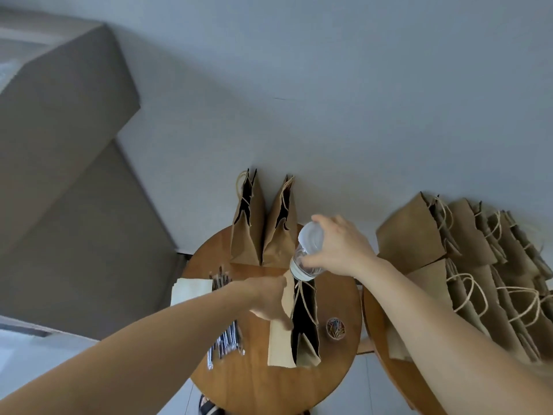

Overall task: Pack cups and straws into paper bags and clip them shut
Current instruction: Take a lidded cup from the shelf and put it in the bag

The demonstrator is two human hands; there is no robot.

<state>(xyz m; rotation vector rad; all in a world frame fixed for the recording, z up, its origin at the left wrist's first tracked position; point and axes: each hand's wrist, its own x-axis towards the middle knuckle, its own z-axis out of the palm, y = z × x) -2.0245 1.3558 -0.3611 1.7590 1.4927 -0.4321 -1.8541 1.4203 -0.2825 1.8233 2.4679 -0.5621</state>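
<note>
Head view is showing a clear plastic cup (306, 253) hanging tilted just above the far end of the open paper bag (279, 342), one end aiming down at the dark mouth, none of it inside yet. The right hand (341, 244) is wrapping thumb and fingers round the cup's side, so the hold is full but on a slick, thin wall. Squeezing harder could be buckling it, and loosening could be letting it slide out early. The left hand (266, 298) is pinching the bag's near left edge and pulling the mouth apart. The opening is looking narrow against the cup, and the twine handles are lying across it, so the cup could be catching on a handle or on the paper lip and folding the rim inward. Since the bag is being steadied on one side only, a sideways push could be tipping it toward the small dish of clips (335, 328) just beside it, or shoving it along the round wooden table (269, 390). The wrapped straws (224, 345) are lying under the left forearm, near enough to be swept off the edge. Two other bags (248, 232) are standing close behind the cup, within reach of a careless knock. A heap of bags (478, 265) is resting well apart on a second table.
</note>
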